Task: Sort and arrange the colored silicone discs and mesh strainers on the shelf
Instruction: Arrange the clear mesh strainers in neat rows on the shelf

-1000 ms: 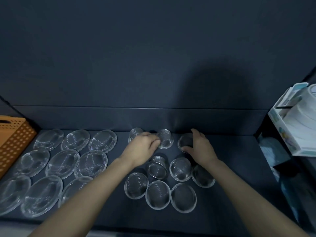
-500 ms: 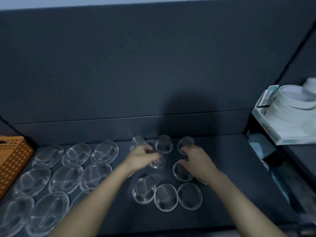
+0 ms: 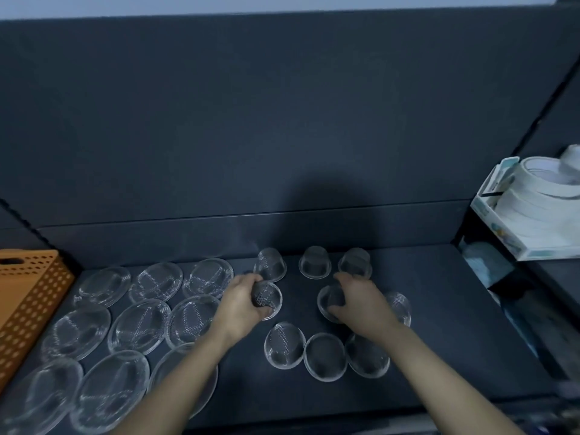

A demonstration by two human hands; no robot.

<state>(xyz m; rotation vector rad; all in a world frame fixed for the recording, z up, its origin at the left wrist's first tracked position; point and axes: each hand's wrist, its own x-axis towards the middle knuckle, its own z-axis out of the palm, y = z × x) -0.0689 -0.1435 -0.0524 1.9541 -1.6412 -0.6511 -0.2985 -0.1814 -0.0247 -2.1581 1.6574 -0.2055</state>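
Note:
On the dark shelf [image 3: 439,324] lie several small mesh strainers. Three stand in a back row, one of them the middle strainer [image 3: 314,262]. Three more lie in a front row, the centre one [image 3: 325,356] among them. My left hand [image 3: 241,304] grips a small strainer [image 3: 266,298] tilted on its side. My right hand [image 3: 361,304] holds another small strainer [image 3: 328,301] by its rim. One more strainer [image 3: 400,304] peeks out behind my right wrist. Several wide, shallow mesh strainers [image 3: 138,321] fill the left part of the shelf in rows.
An orange perforated basket [image 3: 28,296] stands at the far left. A white box of tape rolls [image 3: 533,208] sits on a higher shelf at the right. The shelf's back wall [image 3: 282,136] rises just behind the back row.
Both hands have drawn back from the back row toward the middle row. Each now holds a small strainer. The camera has tilted up a little.

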